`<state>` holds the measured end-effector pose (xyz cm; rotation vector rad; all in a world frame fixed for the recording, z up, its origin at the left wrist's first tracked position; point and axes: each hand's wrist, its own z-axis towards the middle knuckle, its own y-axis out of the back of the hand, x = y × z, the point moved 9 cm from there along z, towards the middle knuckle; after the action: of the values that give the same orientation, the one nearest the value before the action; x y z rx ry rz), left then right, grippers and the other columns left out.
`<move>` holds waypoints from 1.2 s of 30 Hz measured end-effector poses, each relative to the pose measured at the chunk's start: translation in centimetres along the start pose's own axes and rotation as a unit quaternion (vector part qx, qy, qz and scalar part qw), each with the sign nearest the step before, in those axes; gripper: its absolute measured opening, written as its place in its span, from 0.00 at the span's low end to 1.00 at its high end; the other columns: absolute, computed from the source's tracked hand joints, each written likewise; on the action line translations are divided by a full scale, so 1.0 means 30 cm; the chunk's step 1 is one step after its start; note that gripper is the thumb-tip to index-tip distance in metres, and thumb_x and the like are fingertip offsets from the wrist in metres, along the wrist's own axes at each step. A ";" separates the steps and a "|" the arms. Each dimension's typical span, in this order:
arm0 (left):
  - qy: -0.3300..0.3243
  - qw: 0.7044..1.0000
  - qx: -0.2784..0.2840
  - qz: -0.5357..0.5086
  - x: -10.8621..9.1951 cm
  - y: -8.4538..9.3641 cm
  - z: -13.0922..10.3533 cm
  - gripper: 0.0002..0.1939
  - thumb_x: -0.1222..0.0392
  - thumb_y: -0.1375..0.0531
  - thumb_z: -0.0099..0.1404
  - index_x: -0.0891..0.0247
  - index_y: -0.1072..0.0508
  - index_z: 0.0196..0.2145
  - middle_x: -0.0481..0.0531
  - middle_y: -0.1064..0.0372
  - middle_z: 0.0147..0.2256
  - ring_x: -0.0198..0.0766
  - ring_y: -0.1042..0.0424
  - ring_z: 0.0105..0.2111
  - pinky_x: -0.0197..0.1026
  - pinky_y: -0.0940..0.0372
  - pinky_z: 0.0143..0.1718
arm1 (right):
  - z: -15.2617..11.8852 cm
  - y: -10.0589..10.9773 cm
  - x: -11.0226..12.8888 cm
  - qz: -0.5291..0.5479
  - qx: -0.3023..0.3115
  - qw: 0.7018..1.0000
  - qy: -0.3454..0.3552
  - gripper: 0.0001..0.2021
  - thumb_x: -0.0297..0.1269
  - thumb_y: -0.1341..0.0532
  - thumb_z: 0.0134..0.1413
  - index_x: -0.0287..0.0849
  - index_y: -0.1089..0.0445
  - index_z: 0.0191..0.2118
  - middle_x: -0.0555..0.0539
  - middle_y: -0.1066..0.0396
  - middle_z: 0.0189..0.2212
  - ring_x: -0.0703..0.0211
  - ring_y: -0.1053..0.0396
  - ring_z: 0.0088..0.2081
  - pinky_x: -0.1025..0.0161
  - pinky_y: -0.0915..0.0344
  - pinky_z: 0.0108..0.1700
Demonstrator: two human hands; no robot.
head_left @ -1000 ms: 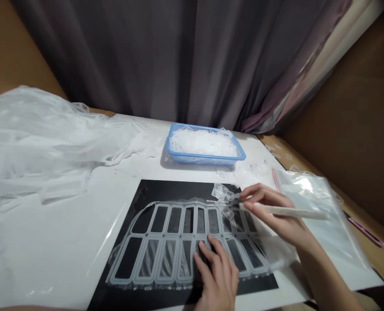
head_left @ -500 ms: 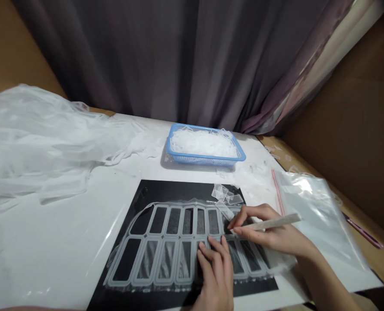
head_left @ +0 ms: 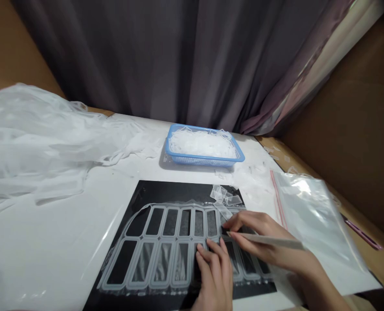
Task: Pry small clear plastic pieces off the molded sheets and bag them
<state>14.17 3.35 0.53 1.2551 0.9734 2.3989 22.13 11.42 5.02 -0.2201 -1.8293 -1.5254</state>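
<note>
Head view: translucent plastic sheet of rounded rectangular frames (head_left: 184,239) lies on black flat mat (head_left: 172,190), 6 o'clock in view. Left hand (head_left: 214,274) rests fingertips-down around the sheet's 4 o'clock, grasping nothing. Right hand (head_left: 264,237) pinches slim white stick-like tool (head_left: 276,241), fingertips around its 3 o'clock. Small clear plastic rectangles (head_left: 219,193) at mat's 1–2 o'clock; blue plastic basket (head_left: 207,158) just past 12.

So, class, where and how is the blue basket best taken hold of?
The blue basket is probably best gripped by its rim at both short ends, from left and right together: it stands upright, the rim juts outward, and the curtain hangs behind.
</note>
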 end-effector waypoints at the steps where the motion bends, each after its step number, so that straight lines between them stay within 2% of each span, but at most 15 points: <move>1: 0.002 1.000 -0.002 -0.001 0.001 0.001 0.001 0.24 0.52 0.52 0.64 0.66 0.25 0.48 0.60 0.28 0.41 0.42 0.26 0.37 0.44 0.30 0.37 | -0.002 0.000 -0.003 -0.012 -0.003 1.000 -0.003 0.06 0.36 0.44 0.64 0.44 0.31 0.40 0.47 0.27 0.37 0.61 0.29 0.37 0.64 0.33 0.41; 9: 0.027 0.999 -0.013 -0.021 0.023 0.012 0.010 0.24 0.52 0.51 0.65 0.70 0.25 0.47 0.61 0.28 0.39 0.44 0.26 0.36 0.45 0.31 0.36 | -0.014 0.046 -0.045 -0.048 -0.060 0.996 -0.033 0.10 0.38 0.49 0.67 0.46 0.34 0.49 0.47 0.26 0.43 0.60 0.26 0.41 0.66 0.32 0.41; 15: 0.027 0.999 0.001 -0.030 0.018 0.005 0.003 0.24 0.50 0.49 0.65 0.68 0.26 0.48 0.61 0.30 0.41 0.44 0.27 0.38 0.46 0.31 0.36 | -0.025 0.128 -0.133 -0.075 -0.177 0.975 -0.108 0.11 0.43 0.49 0.67 0.47 0.32 0.44 0.47 0.25 0.45 0.57 0.26 0.42 0.64 0.32 0.41; 20: 0.034 0.998 0.003 -0.043 0.012 -0.005 -0.003 0.26 0.48 0.48 0.64 0.68 0.27 0.50 0.62 0.31 0.42 0.46 0.28 0.39 0.49 0.32 0.38 | -0.057 0.210 -0.199 -0.112 -0.273 0.947 -0.131 0.09 0.42 0.47 0.65 0.45 0.34 0.40 0.46 0.25 0.42 0.56 0.25 0.39 0.63 0.33 0.37; 23: 0.026 0.999 -0.003 -0.041 0.019 0.001 0.002 0.24 0.50 0.48 0.64 0.69 0.26 0.48 0.62 0.30 0.41 0.46 0.28 0.37 0.48 0.34 0.37 | -0.072 0.255 -0.196 -0.074 -0.304 0.942 -0.118 0.09 0.43 0.42 0.62 0.43 0.34 0.34 0.45 0.26 0.43 0.56 0.26 0.41 0.63 0.33 0.40; 24: 0.020 0.999 -0.008 -0.038 0.021 0.005 0.004 0.24 0.50 0.48 0.64 0.69 0.26 0.49 0.61 0.29 0.40 0.46 0.27 0.37 0.48 0.34 0.37 | -0.068 0.255 -0.187 -0.040 -0.289 0.951 -0.102 0.10 0.43 0.41 0.61 0.43 0.33 0.33 0.45 0.26 0.43 0.56 0.27 0.43 0.63 0.34 0.43; 26: 0.008 0.999 -0.020 -0.035 0.025 0.015 0.005 0.25 0.51 0.48 0.64 0.67 0.29 0.53 0.60 0.28 0.39 0.46 0.27 0.35 0.47 0.35 0.36 | -0.048 0.223 -0.164 0.048 -0.208 0.974 -0.075 0.11 0.43 0.39 0.60 0.43 0.33 0.30 0.46 0.27 0.41 0.56 0.29 0.44 0.63 0.35 0.46; 28: -0.001 0.999 -0.019 -0.029 0.031 0.017 0.005 0.27 0.49 0.49 0.65 0.63 0.33 0.58 0.58 0.28 0.39 0.46 0.28 0.34 0.48 0.36 0.35 | -0.035 0.166 -0.147 0.125 -0.103 0.984 -0.073 0.12 0.43 0.39 0.60 0.42 0.33 0.29 0.46 0.27 0.36 0.58 0.29 0.40 0.64 0.35 0.42; 30: -0.008 1.000 -0.011 -0.026 0.038 0.014 0.006 0.29 0.47 0.49 0.65 0.61 0.36 0.60 0.58 0.28 0.39 0.46 0.29 0.34 0.50 0.37 0.36 | -0.037 0.120 -0.141 0.154 -0.033 0.983 -0.089 0.12 0.43 0.38 0.59 0.41 0.32 0.29 0.47 0.27 0.31 0.60 0.31 0.34 0.65 0.35 0.36; 33: -0.014 0.998 -0.007 -0.059 0.052 0.011 0.017 0.27 0.46 0.49 0.66 0.59 0.32 0.58 0.57 0.29 0.39 0.46 0.31 0.36 0.50 0.39 0.39 | -0.041 0.096 -0.144 0.148 -0.009 0.984 -0.102 0.12 0.43 0.37 0.57 0.40 0.31 0.29 0.48 0.28 0.28 0.62 0.33 0.30 0.66 0.38 0.32; 36: -0.024 0.991 -0.041 -0.125 0.058 0.023 0.038 0.22 0.47 0.47 0.66 0.58 0.24 0.51 0.56 0.30 0.40 0.44 0.33 0.40 0.47 0.41 0.43 | -0.040 0.080 -0.148 0.145 0.005 0.983 -0.109 0.12 0.43 0.37 0.57 0.39 0.31 0.30 0.47 0.27 0.28 0.62 0.33 0.30 0.66 0.38 0.32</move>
<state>14.10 4.22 2.55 1.0865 0.9459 2.1829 27.17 12.38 4.17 -0.6428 -1.8742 -1.3290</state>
